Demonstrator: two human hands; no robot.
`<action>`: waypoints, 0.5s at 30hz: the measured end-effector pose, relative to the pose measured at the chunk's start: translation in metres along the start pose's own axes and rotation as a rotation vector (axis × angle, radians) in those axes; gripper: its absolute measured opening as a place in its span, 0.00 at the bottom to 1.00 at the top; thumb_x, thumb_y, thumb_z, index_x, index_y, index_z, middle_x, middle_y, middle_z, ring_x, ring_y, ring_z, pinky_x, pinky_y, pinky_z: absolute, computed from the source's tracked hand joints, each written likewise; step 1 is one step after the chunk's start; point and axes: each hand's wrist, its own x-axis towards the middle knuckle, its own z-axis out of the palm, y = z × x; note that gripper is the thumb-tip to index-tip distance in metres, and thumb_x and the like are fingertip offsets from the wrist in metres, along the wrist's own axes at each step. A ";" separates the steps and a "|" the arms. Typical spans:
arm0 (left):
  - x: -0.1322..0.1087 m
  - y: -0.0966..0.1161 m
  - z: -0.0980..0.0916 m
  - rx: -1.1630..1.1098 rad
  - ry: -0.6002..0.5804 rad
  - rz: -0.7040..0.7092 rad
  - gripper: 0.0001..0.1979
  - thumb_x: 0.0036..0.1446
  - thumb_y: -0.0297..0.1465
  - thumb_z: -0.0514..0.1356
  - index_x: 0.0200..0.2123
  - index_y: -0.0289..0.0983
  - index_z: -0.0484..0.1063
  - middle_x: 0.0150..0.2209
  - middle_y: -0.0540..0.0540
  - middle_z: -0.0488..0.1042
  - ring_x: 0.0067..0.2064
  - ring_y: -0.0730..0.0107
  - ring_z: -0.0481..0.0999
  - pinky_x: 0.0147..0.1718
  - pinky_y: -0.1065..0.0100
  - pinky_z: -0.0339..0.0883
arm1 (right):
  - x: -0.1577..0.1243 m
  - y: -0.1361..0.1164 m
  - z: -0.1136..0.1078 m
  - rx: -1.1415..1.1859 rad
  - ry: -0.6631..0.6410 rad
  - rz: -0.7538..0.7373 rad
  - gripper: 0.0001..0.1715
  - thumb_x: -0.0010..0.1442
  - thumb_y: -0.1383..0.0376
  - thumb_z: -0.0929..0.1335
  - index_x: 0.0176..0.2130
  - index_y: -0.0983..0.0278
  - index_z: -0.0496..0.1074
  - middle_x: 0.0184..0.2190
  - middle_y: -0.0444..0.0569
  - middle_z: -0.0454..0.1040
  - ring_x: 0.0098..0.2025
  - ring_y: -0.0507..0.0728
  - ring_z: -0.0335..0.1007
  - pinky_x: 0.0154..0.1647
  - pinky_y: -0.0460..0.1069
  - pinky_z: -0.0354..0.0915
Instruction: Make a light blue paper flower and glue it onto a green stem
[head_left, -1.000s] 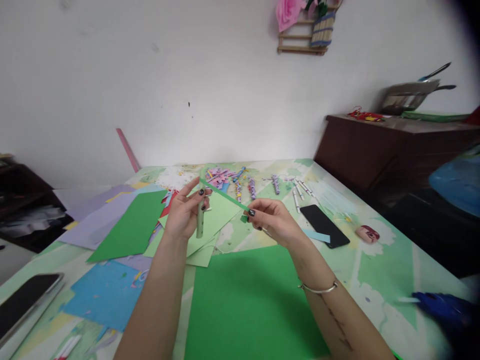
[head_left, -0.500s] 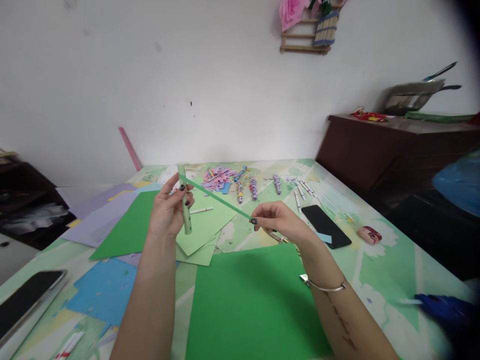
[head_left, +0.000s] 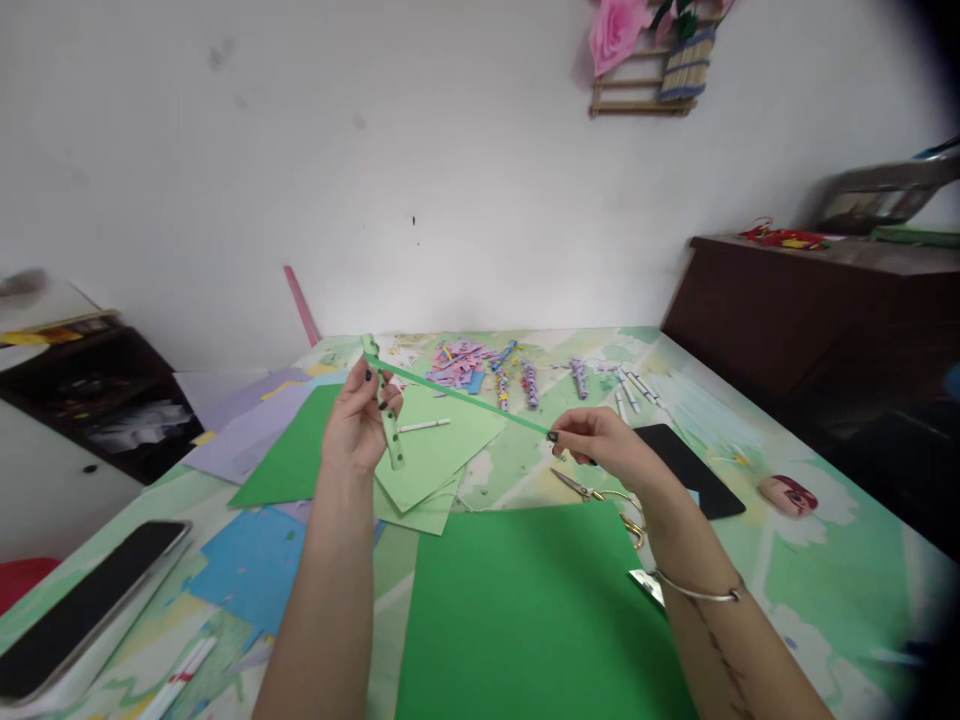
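Observation:
My left hand (head_left: 358,420) is closed around a light green rolled paper tube (head_left: 385,410) held upright above the table. A narrow dark green paper strip (head_left: 465,397) runs taut from the tube's top, down and to the right. My right hand (head_left: 600,447) pinches the strip's far end between thumb and finger. Both hands hover over light green sheets (head_left: 439,450). A large dark green sheet (head_left: 525,610) lies in front of me between my forearms.
Scissors (head_left: 592,492) lie by my right wrist. A black phone (head_left: 686,455) sits right, another phone (head_left: 90,605) at the near left. Coloured paper scraps and rolled tubes (head_left: 487,365) are at the back. Green, lilac and blue sheets (head_left: 247,440) cover the left. A dark cabinet (head_left: 810,300) stands right.
My hands have drawn further apart, so more of the green strip is stretched between them. The view has shifted left, bringing the scissors into sight.

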 end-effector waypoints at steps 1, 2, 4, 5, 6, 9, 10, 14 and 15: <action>-0.001 -0.002 0.002 -0.013 -0.011 -0.010 0.12 0.44 0.21 0.65 0.33 0.41 0.73 0.25 0.52 0.69 0.23 0.82 0.64 0.20 0.79 0.58 | 0.001 0.002 0.000 -0.046 0.014 0.005 0.11 0.49 0.60 0.68 0.28 0.67 0.72 0.22 0.47 0.73 0.18 0.47 0.58 0.18 0.44 0.52; -0.002 -0.004 0.005 -0.028 -0.018 -0.023 0.11 0.45 0.21 0.64 0.32 0.40 0.73 0.26 0.51 0.69 0.23 0.82 0.64 0.19 0.79 0.58 | 0.003 0.004 0.000 -0.101 0.028 0.012 0.10 0.49 0.61 0.67 0.28 0.67 0.72 0.22 0.47 0.73 0.18 0.48 0.59 0.18 0.44 0.53; -0.005 -0.010 0.011 -0.052 -0.023 -0.056 0.10 0.45 0.21 0.64 0.32 0.39 0.73 0.28 0.50 0.70 0.24 0.81 0.63 0.19 0.78 0.57 | 0.005 0.008 0.001 -0.200 0.051 0.026 0.09 0.49 0.62 0.67 0.26 0.66 0.72 0.20 0.46 0.73 0.18 0.49 0.62 0.19 0.45 0.54; -0.006 -0.012 0.015 -0.054 -0.025 -0.078 0.10 0.45 0.21 0.63 0.32 0.39 0.73 0.29 0.50 0.70 0.24 0.81 0.63 0.19 0.78 0.57 | 0.005 0.010 0.002 -0.233 0.060 0.032 0.09 0.49 0.62 0.67 0.26 0.66 0.73 0.19 0.46 0.72 0.18 0.49 0.63 0.20 0.45 0.55; -0.008 -0.015 0.018 -0.050 -0.032 -0.098 0.11 0.45 0.21 0.63 0.33 0.40 0.73 0.31 0.49 0.71 0.24 0.81 0.63 0.19 0.78 0.57 | 0.006 0.012 0.002 -0.251 0.067 0.037 0.08 0.49 0.63 0.67 0.26 0.66 0.73 0.18 0.45 0.72 0.18 0.50 0.64 0.21 0.45 0.55; -0.012 -0.024 0.027 -0.014 -0.063 -0.150 0.14 0.45 0.21 0.62 0.36 0.40 0.73 0.32 0.48 0.71 0.24 0.80 0.64 0.20 0.77 0.57 | 0.007 0.016 0.002 -0.285 0.087 0.038 0.07 0.49 0.64 0.67 0.26 0.65 0.73 0.17 0.44 0.71 0.19 0.51 0.66 0.23 0.46 0.57; -0.013 -0.026 0.029 -0.004 -0.071 -0.164 0.14 0.46 0.21 0.62 0.38 0.40 0.73 0.32 0.48 0.71 0.24 0.80 0.64 0.20 0.77 0.57 | 0.007 0.017 0.002 -0.296 0.097 0.037 0.07 0.49 0.64 0.67 0.26 0.65 0.73 0.17 0.45 0.72 0.19 0.52 0.67 0.23 0.46 0.58; -0.017 -0.035 0.035 -0.002 -0.113 -0.209 0.16 0.44 0.21 0.63 0.39 0.39 0.72 0.30 0.49 0.71 0.24 0.81 0.65 0.21 0.76 0.58 | 0.009 0.020 -0.001 -0.328 0.157 0.029 0.06 0.50 0.65 0.66 0.27 0.65 0.73 0.24 0.48 0.75 0.21 0.52 0.69 0.24 0.47 0.59; -0.018 -0.036 0.036 -0.012 -0.123 -0.220 0.16 0.43 0.21 0.64 0.38 0.39 0.72 0.29 0.50 0.70 0.24 0.80 0.65 0.21 0.76 0.58 | 0.009 0.020 -0.001 -0.330 0.170 0.022 0.06 0.50 0.65 0.66 0.28 0.65 0.73 0.27 0.49 0.76 0.21 0.52 0.69 0.25 0.47 0.60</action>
